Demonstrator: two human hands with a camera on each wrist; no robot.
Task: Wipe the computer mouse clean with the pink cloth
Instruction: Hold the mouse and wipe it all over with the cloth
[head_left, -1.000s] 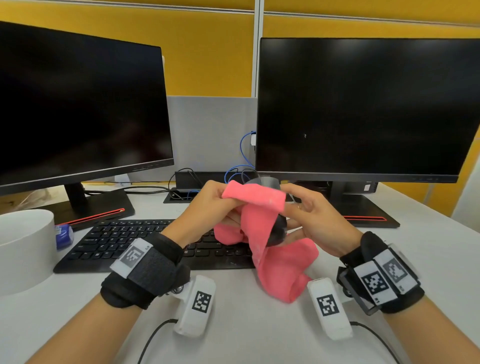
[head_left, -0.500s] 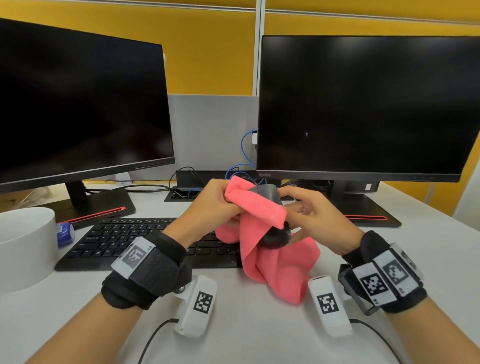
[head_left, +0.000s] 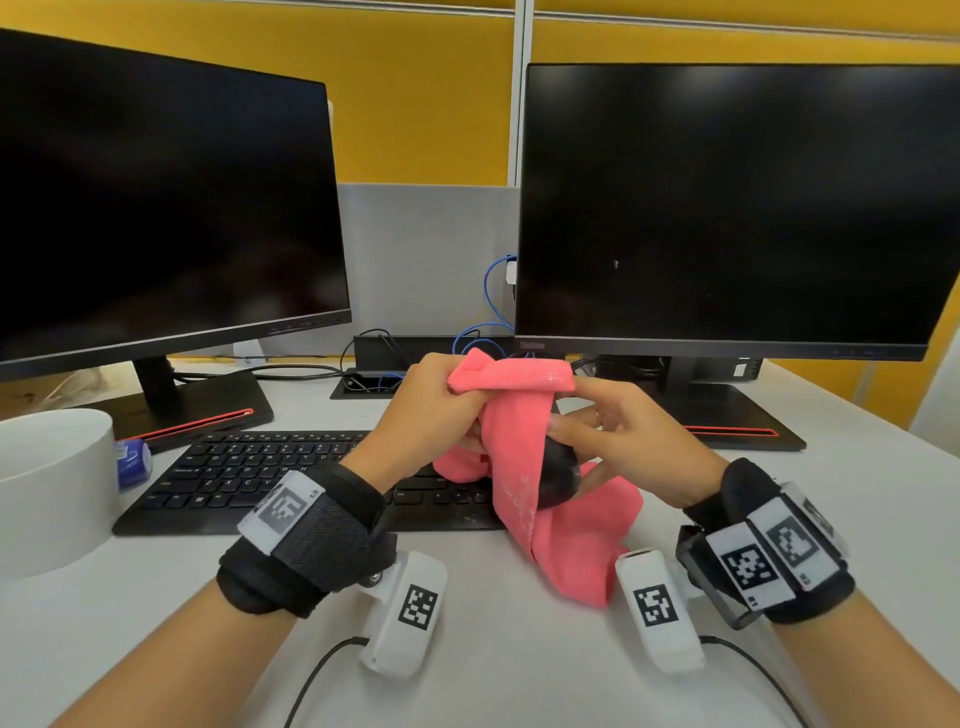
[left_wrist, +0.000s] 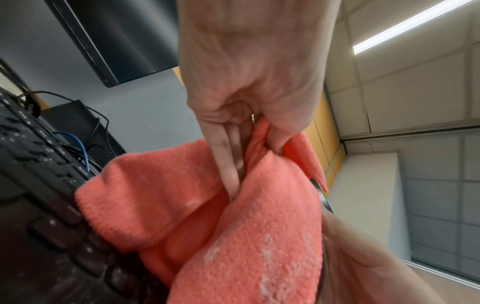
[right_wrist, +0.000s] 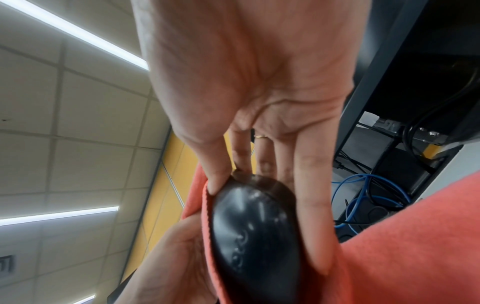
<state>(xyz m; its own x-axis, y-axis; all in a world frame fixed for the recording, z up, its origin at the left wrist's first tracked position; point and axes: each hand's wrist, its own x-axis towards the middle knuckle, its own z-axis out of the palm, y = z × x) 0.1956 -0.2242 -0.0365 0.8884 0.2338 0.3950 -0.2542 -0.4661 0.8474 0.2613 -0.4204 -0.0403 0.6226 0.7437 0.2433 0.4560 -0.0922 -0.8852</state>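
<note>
**Cloth drawn over the top of the mouse**

The left hand (head_left: 436, 410) grips a bunched fold of the cloth (head_left: 524, 457), thumb and fingers curled round it. The right hand (head_left: 623, 441) holds the mouse (head_left: 558, 478) by its sides between thumb and fingers, up off the desk (head_left: 493, 675) and above the near edge of the keyboard (head_left: 270, 473).

A second ago the top of the mouse showed behind the fold. Now the fold has been pulled further across toward the right hand and covers that end, so only the lower dark flank shows from the head view. The right wrist view shows the glossy black shell (right_wrist: 254, 236) bare on that side, with cloth tucked along its left edge. I judge the wipe to be mid-course: one pass over the top done, the exposed flank still to do.

The right monitor (head_left: 727, 208) carries a small logo on its lower bezel, which seems to read ThinkVision. Embossed marks on the mouse shell are too blurred to read. The wrist bands carry square coded tags, no words.
</note>
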